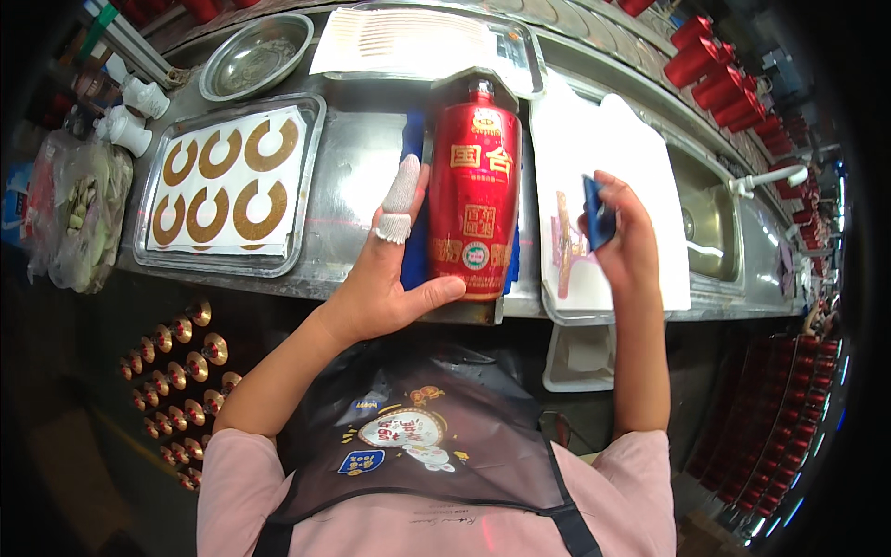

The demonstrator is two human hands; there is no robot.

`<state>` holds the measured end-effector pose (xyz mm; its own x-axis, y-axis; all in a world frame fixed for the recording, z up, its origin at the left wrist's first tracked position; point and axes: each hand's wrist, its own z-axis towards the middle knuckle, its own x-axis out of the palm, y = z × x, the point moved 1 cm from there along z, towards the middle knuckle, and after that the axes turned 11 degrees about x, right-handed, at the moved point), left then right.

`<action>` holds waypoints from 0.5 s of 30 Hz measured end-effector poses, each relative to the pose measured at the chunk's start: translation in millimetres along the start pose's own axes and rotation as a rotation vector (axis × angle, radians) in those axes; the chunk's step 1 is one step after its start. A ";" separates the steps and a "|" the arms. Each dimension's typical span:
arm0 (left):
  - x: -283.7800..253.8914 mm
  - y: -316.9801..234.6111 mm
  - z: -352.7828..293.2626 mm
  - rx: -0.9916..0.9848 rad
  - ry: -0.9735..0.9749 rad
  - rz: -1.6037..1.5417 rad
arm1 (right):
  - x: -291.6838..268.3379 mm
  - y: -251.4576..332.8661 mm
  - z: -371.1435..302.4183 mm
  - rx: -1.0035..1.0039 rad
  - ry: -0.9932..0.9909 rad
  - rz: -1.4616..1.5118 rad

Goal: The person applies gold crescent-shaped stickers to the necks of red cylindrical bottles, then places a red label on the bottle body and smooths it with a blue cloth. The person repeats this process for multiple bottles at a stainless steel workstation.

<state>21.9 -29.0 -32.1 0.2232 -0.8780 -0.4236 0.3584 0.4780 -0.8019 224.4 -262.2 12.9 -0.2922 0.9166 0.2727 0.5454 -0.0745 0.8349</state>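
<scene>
A red bottle (473,195) with gold lettering and a dark neck lies in a holder lined with blue cloth (415,237), its neck pointing away from me. My left hand (385,269) steadies its left side, thumb across the bottle's lower front. A white knitted finger cover (399,197) sits on one finger of that hand. My right hand (626,227) is raised to the right of the bottle, closed on a small flat blue scraper (598,213). Under it lies a stack of white sheets (613,139), with a brownish-pink strip (562,243) near its left edge.
At left, a metal tray (311,176) holds a sheet of gold C-shaped labels (220,153). Behind stand a metal bowl (257,58) and a tray of white strips (404,45). A sink (710,218) with a white tap (766,178) is at right. Red bottles (705,70) line the back.
</scene>
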 end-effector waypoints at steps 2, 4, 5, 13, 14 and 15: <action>1.1 -0.4 0.2 0.006 -0.019 -0.014 | 11.0 -13.9 -25.6 -0.217 0.000 -0.209; 1.8 -1.1 0.3 -0.019 -0.027 -0.075 | 25.9 -26.2 -55.9 -0.435 0.041 -0.459; 2.3 -2.2 0.2 -0.029 -0.033 -0.111 | 35.3 -29.1 -67.7 -0.501 0.053 -0.678; 6.3 -5.7 0.2 -0.056 -0.046 -0.119 | 118.3 49.4 14.9 -1.118 -0.060 -1.020; 6.7 -5.2 -0.1 -0.073 -0.057 -0.153 | 119.6 54.9 10.9 -1.166 0.007 -1.017; 6.5 -4.5 -0.7 -0.088 -0.074 -0.181 | 122.0 60.0 9.5 -1.099 0.011 -1.054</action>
<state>21.1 -36.9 -31.6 0.2295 -0.9433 -0.2399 0.3191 0.3058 -0.8970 228.9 -151.1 91.7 -0.1712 0.7344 -0.6568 -0.7443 0.3404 0.5746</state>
